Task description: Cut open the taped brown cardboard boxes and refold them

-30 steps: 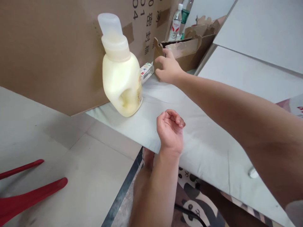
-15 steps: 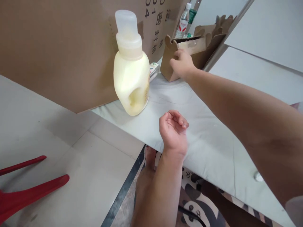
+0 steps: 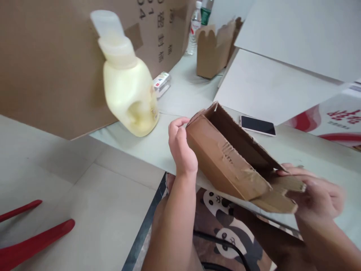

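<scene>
A narrow brown cardboard box [image 3: 225, 154], its top open and its edges torn, is held tilted above the front of the table. My left hand [image 3: 183, 146] is closed against the box's left end, with the fingertips partly hidden behind it. At the other end, my right hand [image 3: 321, 192] grips beside the spread flaps; it is blurred and its thumb lies along the box's rim. A pale yellow detergent bottle [image 3: 126, 90] with a frosted cap stands left of the box. A dark-screened phone [image 3: 258, 125] lies on the table behind the box.
A large carton [image 3: 56, 67] rises at the left of the table [image 3: 180, 94]. Behind stand another small cardboard box [image 3: 210, 56] and a water bottle [image 3: 194, 30]. A small clear pack [image 3: 162, 82] lies near the detergent. White panels [image 3: 270, 82] and a red-white box [image 3: 335, 116] are at the right.
My right hand has drawn one narrow cardboard box from the back toward me. My left hand has moved from lying cupped over the table to the box's left end. The view has shifted right.
</scene>
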The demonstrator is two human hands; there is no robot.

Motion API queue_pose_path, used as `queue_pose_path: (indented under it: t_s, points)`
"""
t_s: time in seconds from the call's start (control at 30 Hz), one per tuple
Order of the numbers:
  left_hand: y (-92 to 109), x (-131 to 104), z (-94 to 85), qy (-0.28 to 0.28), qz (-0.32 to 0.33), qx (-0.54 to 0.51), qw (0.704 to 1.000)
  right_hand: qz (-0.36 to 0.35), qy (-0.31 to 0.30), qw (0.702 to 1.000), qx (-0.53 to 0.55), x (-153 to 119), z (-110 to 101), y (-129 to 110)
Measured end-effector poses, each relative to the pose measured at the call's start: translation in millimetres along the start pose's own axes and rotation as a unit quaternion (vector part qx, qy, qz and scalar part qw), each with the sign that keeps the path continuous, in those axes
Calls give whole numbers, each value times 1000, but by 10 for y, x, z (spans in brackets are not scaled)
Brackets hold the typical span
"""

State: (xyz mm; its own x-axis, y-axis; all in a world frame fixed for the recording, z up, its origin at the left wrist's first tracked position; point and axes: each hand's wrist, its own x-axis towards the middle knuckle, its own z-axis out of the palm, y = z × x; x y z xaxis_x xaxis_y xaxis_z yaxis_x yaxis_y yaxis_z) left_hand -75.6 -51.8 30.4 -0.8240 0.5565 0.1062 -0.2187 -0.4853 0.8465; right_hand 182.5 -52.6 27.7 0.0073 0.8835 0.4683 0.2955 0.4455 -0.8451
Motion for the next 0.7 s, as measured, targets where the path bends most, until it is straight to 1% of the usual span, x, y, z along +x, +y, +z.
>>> queue_pose_path:
  t_s: [0.07, 0.13, 0.2, 0.27, 0.33, 0.4, 0.43, 0.5, 0.53, 0.57, 0.63, 0.7]
  points:
    - [-87, -79, 84, -95, 1, 16, 995, -20, 58, 998, -4, -112, -128, -4]
    - [-189, -152, 180, -161, 9, 32, 986, -16, 65, 998, -1, -127, -160, -33]
    - [-299, -205, 267, -181, 38, 69, 980, -17, 78, 996, 24, -96, -168, -51]
    - [-394, -241, 333, -204, 75, 110, 970, -33, 107, 992, 58, -63, -200, -34]
    - [-444, -267, 378, -245, 123, 163, 948, -33, 128, 988, 86, -60, -277, 22]
    - [-442, -287, 408, -282, 169, 238, 914, -22, 140, 984, 106, -98, -399, 102]
    - [-428, -296, 423, -294, 181, 270, 899, -18, 135, 985, 108, -130, -473, 144]
    - [-396, -313, 456, -292, 191, 304, 886, -21, 86, 991, 96, -202, -628, 215]
    - [-386, -324, 477, -293, 188, 300, 888, -29, 61, 994, 86, -234, -702, 240]
    - [-382, -340, 502, -290, 178, 278, 898, -39, 45, 995, 77, -259, -768, 257]
    - [-387, -382, 557, -275, 161, 198, 927, -61, 27, 996, 61, -283, -868, 275]
    - [-390, -437, 608, -244, 162, 110, 950, -74, 18, 996, 46, -278, -922, 290]
